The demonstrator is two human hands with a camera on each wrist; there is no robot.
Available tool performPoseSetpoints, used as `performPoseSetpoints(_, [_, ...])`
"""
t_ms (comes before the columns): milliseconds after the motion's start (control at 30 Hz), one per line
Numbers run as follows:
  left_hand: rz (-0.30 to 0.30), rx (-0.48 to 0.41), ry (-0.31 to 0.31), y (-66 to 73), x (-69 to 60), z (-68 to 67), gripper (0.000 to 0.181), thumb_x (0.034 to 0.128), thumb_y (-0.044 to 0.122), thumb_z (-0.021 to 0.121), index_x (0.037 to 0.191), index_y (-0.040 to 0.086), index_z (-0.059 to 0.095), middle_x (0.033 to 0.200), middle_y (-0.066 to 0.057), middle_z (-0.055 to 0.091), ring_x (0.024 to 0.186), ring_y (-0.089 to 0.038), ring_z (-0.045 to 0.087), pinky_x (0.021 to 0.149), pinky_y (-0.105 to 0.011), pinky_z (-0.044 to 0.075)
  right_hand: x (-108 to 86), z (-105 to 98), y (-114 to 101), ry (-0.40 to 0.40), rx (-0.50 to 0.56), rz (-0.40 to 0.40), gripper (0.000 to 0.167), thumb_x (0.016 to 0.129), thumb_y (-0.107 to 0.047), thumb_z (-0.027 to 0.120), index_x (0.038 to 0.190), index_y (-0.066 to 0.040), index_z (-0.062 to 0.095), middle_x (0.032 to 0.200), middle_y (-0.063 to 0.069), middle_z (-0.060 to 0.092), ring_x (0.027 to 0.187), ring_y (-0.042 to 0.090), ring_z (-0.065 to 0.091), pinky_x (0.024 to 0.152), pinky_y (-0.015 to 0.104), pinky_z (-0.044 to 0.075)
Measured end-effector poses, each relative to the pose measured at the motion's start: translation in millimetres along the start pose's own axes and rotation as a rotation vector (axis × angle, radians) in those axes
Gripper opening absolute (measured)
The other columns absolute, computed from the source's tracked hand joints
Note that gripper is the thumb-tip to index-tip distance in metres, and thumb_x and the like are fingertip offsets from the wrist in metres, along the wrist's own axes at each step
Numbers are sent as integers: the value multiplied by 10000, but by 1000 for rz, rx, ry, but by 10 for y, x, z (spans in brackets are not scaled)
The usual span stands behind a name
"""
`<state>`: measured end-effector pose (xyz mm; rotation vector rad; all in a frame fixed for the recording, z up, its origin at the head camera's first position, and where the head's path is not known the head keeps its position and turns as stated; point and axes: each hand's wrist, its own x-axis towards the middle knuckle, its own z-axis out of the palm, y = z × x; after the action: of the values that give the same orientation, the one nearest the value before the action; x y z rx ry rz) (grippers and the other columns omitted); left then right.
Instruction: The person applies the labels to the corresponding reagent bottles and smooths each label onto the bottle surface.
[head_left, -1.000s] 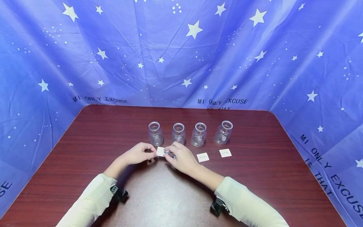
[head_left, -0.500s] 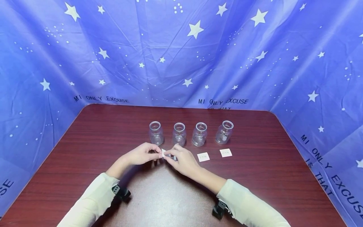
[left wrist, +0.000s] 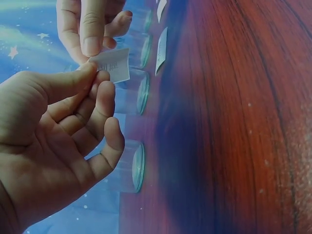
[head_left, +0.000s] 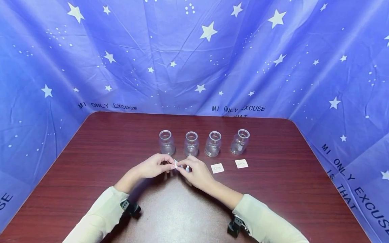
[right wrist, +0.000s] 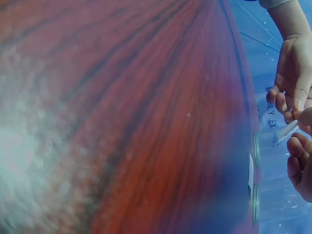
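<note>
Between thumb and fingers, my left hand (head_left: 153, 166) pinches one corner of a small white paper label (left wrist: 121, 66) with faint lettering. My right hand (head_left: 198, 172) pinches the same corner from the other side, so the fingertips of both hands meet there. In the left wrist view the label hangs tilted off the table, its free edge slightly bent. Just behind the hands stand a clear glass jar (head_left: 167, 145) at the left and another glass jar (head_left: 191, 145) beside it. A pale bit (head_left: 187, 168) shows under my right hand; its kind is unclear.
Two more glass jars, one at centre right (head_left: 213, 145) and one at far right (head_left: 240, 143), continue the row. A white label (head_left: 217, 168) and another label (head_left: 241, 163) lie before them on the brown table (head_left: 273, 189). A blue starry curtain (head_left: 182, 84) encloses the back.
My left hand has shifted slightly right to meet the right hand's fingertips. The label, earlier facing up with its print showing, is now turned and mostly covered by fingers in the head view.
</note>
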<state>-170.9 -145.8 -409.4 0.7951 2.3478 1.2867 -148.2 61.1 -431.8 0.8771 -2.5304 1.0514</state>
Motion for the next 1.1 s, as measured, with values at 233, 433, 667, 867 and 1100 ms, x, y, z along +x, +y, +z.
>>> performPoseSetpoints(233, [-9,6,28,9,12,18,161,923,135,565,978,2,636,841,-178,644,739,-207,606,627,-253,491,9,5,2,44,113,33,109,818,-161,707,916,-113,717,722,-28,574,578,11,460,531,133,413])
performPoseSetpoints(433, [8,6,78,-2,18,17,169,915,178,587,962,28,651,824,-163,636,726,-200,608,628,-229,486,10,-2,0,58,213,89,110,833,-163,693,932,-123,722,722,-15,592,525,50,476,493,155,419])
performPoseSetpoints(667, [11,10,107,13,32,34,143,911,156,590,947,35,657,848,-182,640,711,-196,597,623,-211,481,10,2,13,60,256,118,118,824,-167,706,934,-129,724,725,-13,593,555,38,486,513,178,448])
performPoseSetpoints(867, [25,27,108,40,43,51,120,904,147,596,946,53,658,841,-156,646,717,-91,551,639,-196,460,9,8,29,79,250,115,100,809,-163,721,899,-120,722,722,-8,602,571,76,501,531,186,456])
performPoseSetpoints(1100, [36,3,116,0,55,68,124,899,168,599,935,65,657,844,-152,652,737,-124,579,657,-210,481,-3,-1,38,84,205,138,62,836,-165,683,867,-120,712,729,-24,602,565,78,492,520,164,426])
